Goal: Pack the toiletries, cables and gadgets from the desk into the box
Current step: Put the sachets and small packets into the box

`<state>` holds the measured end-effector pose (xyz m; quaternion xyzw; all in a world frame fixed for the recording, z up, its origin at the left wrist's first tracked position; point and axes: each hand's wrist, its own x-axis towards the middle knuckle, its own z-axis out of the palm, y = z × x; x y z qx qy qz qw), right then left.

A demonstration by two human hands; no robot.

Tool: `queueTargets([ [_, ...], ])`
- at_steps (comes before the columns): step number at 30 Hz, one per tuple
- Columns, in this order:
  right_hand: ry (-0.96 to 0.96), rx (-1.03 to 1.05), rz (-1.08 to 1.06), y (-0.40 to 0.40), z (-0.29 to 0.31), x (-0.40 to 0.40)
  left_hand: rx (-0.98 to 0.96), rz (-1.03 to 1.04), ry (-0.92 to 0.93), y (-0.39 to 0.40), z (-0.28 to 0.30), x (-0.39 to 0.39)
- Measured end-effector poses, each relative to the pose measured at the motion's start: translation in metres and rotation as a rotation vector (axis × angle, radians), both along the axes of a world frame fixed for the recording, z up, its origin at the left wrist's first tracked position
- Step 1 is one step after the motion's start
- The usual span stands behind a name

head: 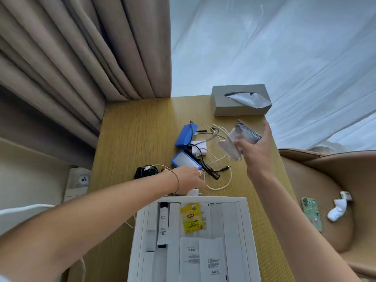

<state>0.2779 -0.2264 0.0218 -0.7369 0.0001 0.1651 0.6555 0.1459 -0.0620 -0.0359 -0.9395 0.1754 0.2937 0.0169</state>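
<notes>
Box (242,220), white, open, at the near edge of the desk (132,139): I count a white tube (162,222) with black cap lying along its left side, a yellow tea sachet (192,218) in the middle, and two flat white sachets (203,259) toward me, so I judge the packing begun but well short of done. Still out on the desk, beyond the box: two blue cases (185,136), one lying flat with a pale face, a white adapter (198,147) between them, a black comb (209,169), a tangle of cream cables (220,159), and a black bundle of cord (145,171) to the left. My right hand (256,151) is raised above the cables, fingers pinching a blurred clutch of small clear and striped packets (240,137); I take that as the next load for the box. My left hand (189,179) reaches to the flat blue case and lies over a small white plug (192,192); whether its fingers grip anything I cannot tell. Outside the job: grey tissue box (240,107) at the far edge, a phone (312,213) and a white sock (338,208) on the chair to the right.
</notes>
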Motion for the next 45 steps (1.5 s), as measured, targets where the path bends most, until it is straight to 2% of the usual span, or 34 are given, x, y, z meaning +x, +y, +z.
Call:
queueTargets([
  [4,-0.245,-0.055,-0.025,-0.016,0.007,-0.017,0.088,-0.24,-0.128,-0.007,-0.009,0.004],
  [6,-0.369,-0.035,-0.028,-0.023,0.014,-0.021,0.121,-0.301,-0.133,-0.007,-0.012,0.005],
  [8,-0.408,0.032,-0.019,-0.029,0.023,-0.026,0.148,-0.33,-0.125,-0.007,-0.014,0.006],
  [10,-0.365,0.09,0.021,-0.035,0.031,-0.032,0.147,-0.347,-0.114,-0.008,-0.018,0.007],
  [14,-0.073,0.231,0.139,-0.044,0.038,-0.052,0.093,-0.305,-0.136,-0.004,-0.02,0.008],
  [17,0.107,0.264,0.186,-0.049,0.037,-0.073,-0.02,-0.15,-0.167,-0.002,-0.019,0.006],
  [21,0.334,0.297,0.316,-0.058,0.035,-0.098,-0.218,0.204,-0.241,0.0,-0.004,0.005],
  [24,0.436,0.231,0.46,-0.064,0.032,-0.116,-0.423,0.514,-0.32,0.005,0.01,-0.002],
  [27,0.495,0.123,0.513,-0.068,0.023,-0.136,-0.622,0.867,-0.36,0.007,0.024,-0.015],
  [29,0.509,0.034,0.516,-0.068,0.012,-0.147,-0.726,0.995,-0.386,0.007,0.034,-0.027],
  [33,0.467,-0.115,0.526,-0.063,-0.013,-0.166,-1.029,1.15,-0.347,0.007,0.054,-0.055],
  [36,0.428,-0.247,0.458,-0.055,-0.037,-0.175,-1.158,1.212,-0.356,0.003,0.062,-0.078],
  [39,0.404,-0.342,0.426,-0.046,-0.062,-0.179,-1.199,1.252,-0.376,-0.001,0.067,-0.103],
  [45,0.268,-0.519,0.395,-0.022,-0.092,-0.184,-1.116,1.3,-0.359,-0.009,0.074,-0.158],
])
